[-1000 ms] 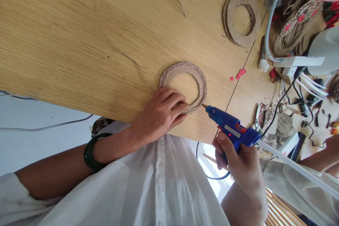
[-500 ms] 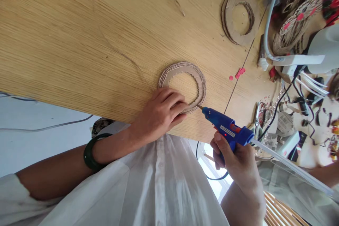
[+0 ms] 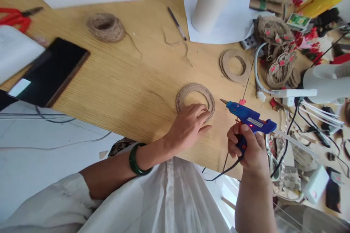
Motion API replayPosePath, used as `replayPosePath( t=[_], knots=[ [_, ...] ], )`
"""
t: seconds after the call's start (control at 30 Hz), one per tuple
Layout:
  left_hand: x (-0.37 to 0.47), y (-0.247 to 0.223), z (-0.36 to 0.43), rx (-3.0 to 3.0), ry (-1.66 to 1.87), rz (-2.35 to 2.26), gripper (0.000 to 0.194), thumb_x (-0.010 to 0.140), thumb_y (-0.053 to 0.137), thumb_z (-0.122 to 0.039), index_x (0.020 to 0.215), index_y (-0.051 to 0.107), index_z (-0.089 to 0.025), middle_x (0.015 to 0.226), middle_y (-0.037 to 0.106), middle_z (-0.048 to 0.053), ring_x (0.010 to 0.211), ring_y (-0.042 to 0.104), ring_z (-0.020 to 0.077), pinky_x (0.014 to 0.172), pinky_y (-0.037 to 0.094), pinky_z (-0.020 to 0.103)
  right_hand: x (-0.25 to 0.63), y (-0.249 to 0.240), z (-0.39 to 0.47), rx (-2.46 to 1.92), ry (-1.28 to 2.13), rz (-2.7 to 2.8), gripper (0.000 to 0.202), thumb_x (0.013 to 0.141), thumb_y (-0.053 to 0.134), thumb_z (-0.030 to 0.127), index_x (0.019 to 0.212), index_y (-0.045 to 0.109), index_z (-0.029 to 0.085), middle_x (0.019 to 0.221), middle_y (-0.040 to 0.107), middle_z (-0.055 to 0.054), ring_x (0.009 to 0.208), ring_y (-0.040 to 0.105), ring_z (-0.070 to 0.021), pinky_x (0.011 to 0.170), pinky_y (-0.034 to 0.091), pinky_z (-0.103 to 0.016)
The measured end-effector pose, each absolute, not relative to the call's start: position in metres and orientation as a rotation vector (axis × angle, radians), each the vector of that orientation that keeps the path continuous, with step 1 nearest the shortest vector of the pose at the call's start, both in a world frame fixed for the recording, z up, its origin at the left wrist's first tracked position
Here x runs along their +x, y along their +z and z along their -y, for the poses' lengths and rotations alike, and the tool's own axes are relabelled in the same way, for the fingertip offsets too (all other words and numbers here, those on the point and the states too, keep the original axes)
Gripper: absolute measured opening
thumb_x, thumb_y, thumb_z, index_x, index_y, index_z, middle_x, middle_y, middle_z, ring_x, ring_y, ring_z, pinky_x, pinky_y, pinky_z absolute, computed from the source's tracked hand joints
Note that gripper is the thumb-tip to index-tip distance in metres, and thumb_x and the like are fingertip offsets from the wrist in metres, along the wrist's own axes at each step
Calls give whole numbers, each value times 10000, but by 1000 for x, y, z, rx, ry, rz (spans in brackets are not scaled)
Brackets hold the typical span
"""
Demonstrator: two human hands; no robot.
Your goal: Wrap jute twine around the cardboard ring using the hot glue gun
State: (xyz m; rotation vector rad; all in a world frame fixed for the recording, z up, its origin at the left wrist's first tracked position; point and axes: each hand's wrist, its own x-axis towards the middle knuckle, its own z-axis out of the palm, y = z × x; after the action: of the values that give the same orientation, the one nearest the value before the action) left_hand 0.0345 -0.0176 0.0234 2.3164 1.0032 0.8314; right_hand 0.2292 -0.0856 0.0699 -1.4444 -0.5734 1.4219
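Observation:
A ring of cardboard with twine round its outer edge [image 3: 181,96] lies flat on the wooden table [image 3: 123,91]. My left hand [image 3: 188,127], a green bangle on its wrist, rests on the ring's near side; its fingers are apart and some tips reach over the inner edge. My right hand [image 3: 247,143] is wrapped round the handle of a blue glue gun [image 3: 247,114] with a lit red light. The gun's nozzle points left, a little way right of the ring and apart from it. A second cardboard ring [image 3: 225,67] lies farther back to the right.
A twine coil [image 3: 106,27], a dark tablet [image 3: 51,71] and red scissors [image 3: 16,18] are at the left. At the back stand a white bottle [image 3: 210,2] on paper, with a pen [image 3: 176,23] beside it. Cables, a power strip [image 3: 295,93] and craft pieces crowd the right.
The view has shifted to show more of the table's back and left. My right hand has drawn the glue gun away from the ring. My left hand's fingers have spread a little.

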Motion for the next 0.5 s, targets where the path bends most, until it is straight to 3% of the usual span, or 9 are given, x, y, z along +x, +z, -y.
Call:
replayPosePath(
  t=[0.13,0.3,0.43,0.5],
  knots=[
    [-4,26,1,2333,1015,-1071,160,989,597,-188,1134,662,-170,1151,680,71,1095,632,207,1001,525,374,238,60,60,-1308,1543,549,369,820,800,473,717,612,173,579,519,52,300,372,-25,263,385,-150],
    [-71,22,-26,2411,979,-1285,217,984,536,-131,1126,683,-203,1123,692,74,1075,655,215,963,552,379,244,44,46,-1219,1590,559,356,852,769,463,731,610,168,596,517,49,316,375,-20,286,393,-145],
    [-97,29,-56,2302,1099,-1619,200,980,548,-229,1115,695,-230,1167,681,80,1119,647,233,989,533,379,248,33,43,-1237,1541,558,334,889,725,460,757,604,179,616,519,48,332,396,-29,305,423,-161],
    [-101,34,-74,2130,1133,-1847,178,968,568,-324,1042,696,-225,1086,694,75,1015,669,233,920,540,370,249,29,42,-1220,1535,545,320,900,708,462,774,602,187,625,518,49,334,397,-30,305,423,-160]
  ],
)
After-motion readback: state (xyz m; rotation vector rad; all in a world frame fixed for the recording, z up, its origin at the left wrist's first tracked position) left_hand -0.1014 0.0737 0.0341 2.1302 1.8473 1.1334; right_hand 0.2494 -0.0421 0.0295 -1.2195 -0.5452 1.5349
